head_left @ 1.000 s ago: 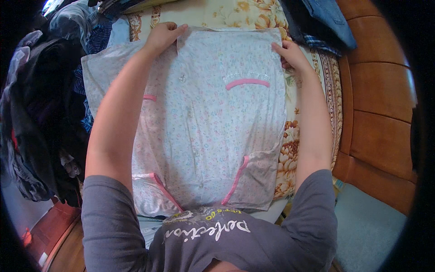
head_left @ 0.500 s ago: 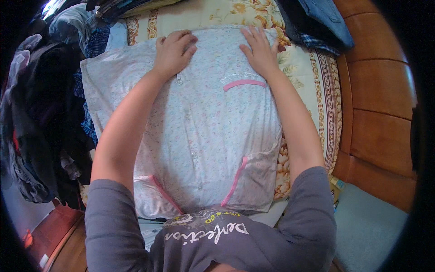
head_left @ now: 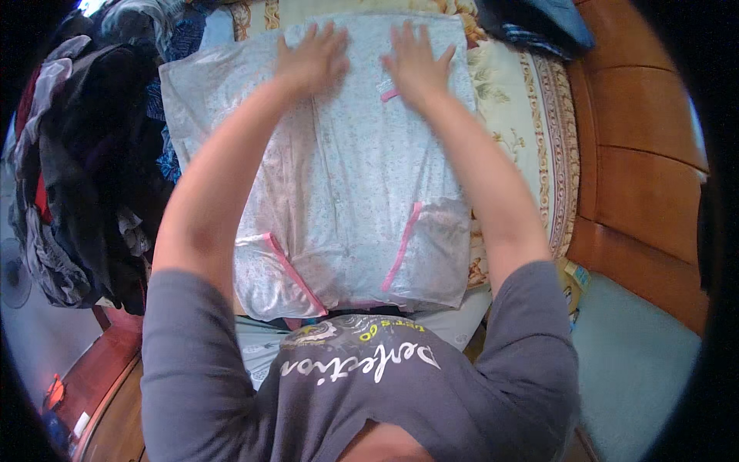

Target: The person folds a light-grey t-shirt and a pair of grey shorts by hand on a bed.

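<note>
A pale blue pajama top [head_left: 358, 185] with a small floral print and pink pocket trim lies spread out, front side up. My left hand [head_left: 314, 63] is on its upper part, left of the middle, fingers spread and blurred by motion. Level with it, my right hand [head_left: 419, 71] has its fingers apart over the chest pocket and hides most of that pocket's pink edge. Both palms face down on the cloth or just over it; which, I cannot tell. Neither hand grips anything. Two lower pockets show near my body.
Under the top is a cream floral bedspread [head_left: 504, 108]. A heap of dark clothes [head_left: 85, 162] lies at the left. Folded jeans [head_left: 543, 19] are at the far right, beside a brown wooden headboard [head_left: 643, 146].
Both hands have come down from the top's far edge toward me, and the right hand has shifted left onto the chest pocket. The whole garment sits higher in the picture.
</note>
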`<state>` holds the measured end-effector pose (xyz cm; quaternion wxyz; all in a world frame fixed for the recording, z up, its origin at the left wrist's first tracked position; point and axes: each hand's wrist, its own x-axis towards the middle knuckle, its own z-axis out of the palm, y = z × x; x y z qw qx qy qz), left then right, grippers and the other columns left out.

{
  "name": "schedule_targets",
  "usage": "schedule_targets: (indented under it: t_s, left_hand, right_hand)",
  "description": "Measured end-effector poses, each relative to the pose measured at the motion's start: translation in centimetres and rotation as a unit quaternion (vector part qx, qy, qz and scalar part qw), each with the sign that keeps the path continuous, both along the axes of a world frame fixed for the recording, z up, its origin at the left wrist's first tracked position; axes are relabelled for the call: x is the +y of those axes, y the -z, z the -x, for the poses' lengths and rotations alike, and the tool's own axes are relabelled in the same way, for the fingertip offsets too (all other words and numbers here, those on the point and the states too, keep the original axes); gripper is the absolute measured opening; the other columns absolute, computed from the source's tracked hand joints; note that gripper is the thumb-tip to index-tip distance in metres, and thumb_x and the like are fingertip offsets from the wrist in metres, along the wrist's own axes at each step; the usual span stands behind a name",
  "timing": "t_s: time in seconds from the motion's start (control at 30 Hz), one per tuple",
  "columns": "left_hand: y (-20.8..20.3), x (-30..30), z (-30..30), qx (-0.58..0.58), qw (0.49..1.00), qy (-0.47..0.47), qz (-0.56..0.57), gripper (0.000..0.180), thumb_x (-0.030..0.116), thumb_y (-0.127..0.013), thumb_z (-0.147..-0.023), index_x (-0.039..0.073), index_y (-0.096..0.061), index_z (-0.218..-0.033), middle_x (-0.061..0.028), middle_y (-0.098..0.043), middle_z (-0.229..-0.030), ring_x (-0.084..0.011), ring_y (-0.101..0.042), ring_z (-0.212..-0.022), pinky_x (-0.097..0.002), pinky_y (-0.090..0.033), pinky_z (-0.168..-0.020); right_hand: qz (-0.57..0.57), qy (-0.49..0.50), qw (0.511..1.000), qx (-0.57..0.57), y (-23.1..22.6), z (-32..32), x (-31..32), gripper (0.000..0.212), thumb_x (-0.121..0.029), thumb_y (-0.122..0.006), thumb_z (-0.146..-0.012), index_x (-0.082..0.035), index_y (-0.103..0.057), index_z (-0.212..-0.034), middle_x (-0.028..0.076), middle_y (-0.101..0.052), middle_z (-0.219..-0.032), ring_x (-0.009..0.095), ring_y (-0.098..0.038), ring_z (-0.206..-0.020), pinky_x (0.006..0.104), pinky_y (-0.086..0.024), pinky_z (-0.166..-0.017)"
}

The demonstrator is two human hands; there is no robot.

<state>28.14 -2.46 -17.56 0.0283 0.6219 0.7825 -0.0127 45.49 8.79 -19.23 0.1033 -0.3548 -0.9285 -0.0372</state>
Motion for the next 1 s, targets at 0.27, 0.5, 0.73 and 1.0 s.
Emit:
schedule_targets:
  t_s: [0.27, 0.5, 0.73, 1.0]
  left_hand:
    - [-0.3, -10.0, -7.3, -0.194, 0.979, 0.013, -0.065, 0.048, 0.039, -0.047, -0.089, 0.018, -0.043, -0.131, -0.0090, -0.041, -0.136, -0.0252, -0.040, -0.123, -0.0528, -0.031, -0.096]
    - [-7.5, -28.1, -9.4, -0.143, 0.948, -0.106, -0.262, 0.029, 0.008, -0.061, -0.077, 0.007, -0.060, -0.106, -0.0156, -0.058, -0.106, -0.0299, -0.055, -0.099, -0.0364, -0.042, -0.083]
    - [-2.2, -40.3, -14.3, -0.075, 0.994, -0.083, 0.002, 0.066, 0.036, -0.057, -0.081, 0.024, -0.028, -0.139, -0.0069, -0.018, -0.148, -0.0291, -0.016, -0.136, -0.0591, -0.012, -0.104]
    - [-3.3, -46.4, -15.5, -0.107, 0.992, -0.041, 0.046, 0.087, 0.040, -0.069, -0.069, 0.025, -0.023, -0.141, -0.0086, -0.012, -0.149, -0.0298, -0.011, -0.137, -0.0553, -0.013, -0.107]
  right_hand:
    - [0.162, -0.047, 0.983, -0.078, -2.0, -5.7, -8.8, 0.057, -0.041, -0.046, -0.088, -0.019, -0.030, -0.138, 0.005, -0.021, -0.147, 0.025, -0.020, -0.135, 0.0663, -0.018, -0.098]
    - [0.231, 0.012, 0.973, -0.017, -9.7, -16.4, -17.2, 0.034, -0.024, -0.061, -0.080, -0.008, -0.056, -0.110, 0.014, -0.053, -0.119, 0.032, -0.046, -0.114, 0.0390, -0.039, -0.091]
    - [0.159, -0.118, 0.980, -0.011, -2.3, -22.7, -24.7, 0.058, -0.028, -0.056, -0.084, -0.014, -0.035, -0.135, 0.010, -0.031, -0.142, 0.031, -0.023, -0.133, 0.0643, -0.011, -0.101]
    - [0.165, -0.050, 0.985, -0.022, -4.0, -26.3, -23.6, 0.062, -0.031, -0.054, -0.085, -0.015, -0.028, -0.139, 0.006, -0.024, -0.146, 0.025, -0.021, -0.135, 0.0653, -0.013, -0.101]
